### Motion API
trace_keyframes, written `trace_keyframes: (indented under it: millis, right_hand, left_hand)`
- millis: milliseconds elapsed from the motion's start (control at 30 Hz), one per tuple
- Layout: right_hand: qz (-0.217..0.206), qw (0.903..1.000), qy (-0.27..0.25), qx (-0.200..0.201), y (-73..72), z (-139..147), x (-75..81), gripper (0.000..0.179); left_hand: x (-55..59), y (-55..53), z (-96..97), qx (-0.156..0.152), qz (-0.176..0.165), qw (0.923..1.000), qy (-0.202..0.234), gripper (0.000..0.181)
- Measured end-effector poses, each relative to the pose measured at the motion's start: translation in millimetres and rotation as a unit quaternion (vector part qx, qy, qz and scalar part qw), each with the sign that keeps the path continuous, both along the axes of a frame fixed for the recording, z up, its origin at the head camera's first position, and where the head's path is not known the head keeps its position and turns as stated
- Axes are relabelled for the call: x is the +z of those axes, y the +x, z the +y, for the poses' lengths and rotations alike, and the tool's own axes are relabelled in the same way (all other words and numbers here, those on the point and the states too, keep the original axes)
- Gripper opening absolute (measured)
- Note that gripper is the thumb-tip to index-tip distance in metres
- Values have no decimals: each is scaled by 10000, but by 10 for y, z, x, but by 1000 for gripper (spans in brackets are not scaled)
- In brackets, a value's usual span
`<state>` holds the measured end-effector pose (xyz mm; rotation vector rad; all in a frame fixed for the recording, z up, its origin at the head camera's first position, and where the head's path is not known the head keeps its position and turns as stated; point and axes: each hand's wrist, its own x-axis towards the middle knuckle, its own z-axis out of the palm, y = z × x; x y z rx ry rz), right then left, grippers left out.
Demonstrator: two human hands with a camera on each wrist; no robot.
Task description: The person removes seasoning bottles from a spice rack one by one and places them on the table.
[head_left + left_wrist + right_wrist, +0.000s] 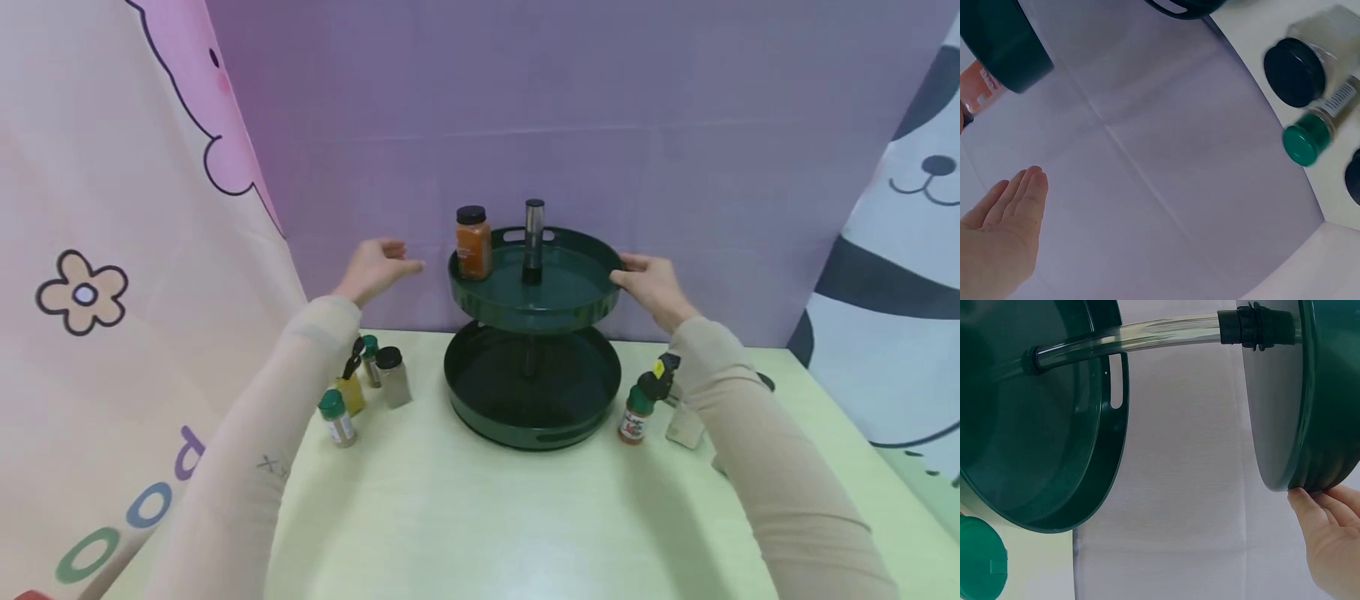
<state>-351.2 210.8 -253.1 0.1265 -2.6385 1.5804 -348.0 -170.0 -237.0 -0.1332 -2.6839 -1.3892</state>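
Note:
A dark green two-tier round tray stand has an upper tray (525, 312) above a wider-looking lower tray (495, 421), joined by a clear post (1166, 336). A jar of orange spice (474, 250) with a black lid stands at the left of the upper tray. My left hand (378, 268) is held in the air left of that tray, apart from it, fingers extended and holding nothing. At the right side, my right hand (651, 285) touches the upper tray's outer wall with its fingertips (1299, 499).
Left on the table stand a black-lidded jar (393, 383), a green-capped bottle (337, 421), a yellow container (350, 395) and another green-capped bottle (371, 367). To the right are a red-labelled bottle (633, 417) and a pale jar (685, 427). A purple cloth (375, 167) hangs behind.

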Motion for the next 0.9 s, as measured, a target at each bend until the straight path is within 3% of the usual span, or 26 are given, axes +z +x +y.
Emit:
trace_keyframes:
  millis: [567, 900]
  right_hand:
    - [-63, 9999, 24, -88, 12, -6, -8, 56]
    - [-85, 9998, 84, -168, 56, 37, -10, 57]
  left_hand:
    - [131, -223, 534, 30, -146, 9999, 69, 74]
    - [135, -276, 821, 44, 205, 9997, 86, 74]
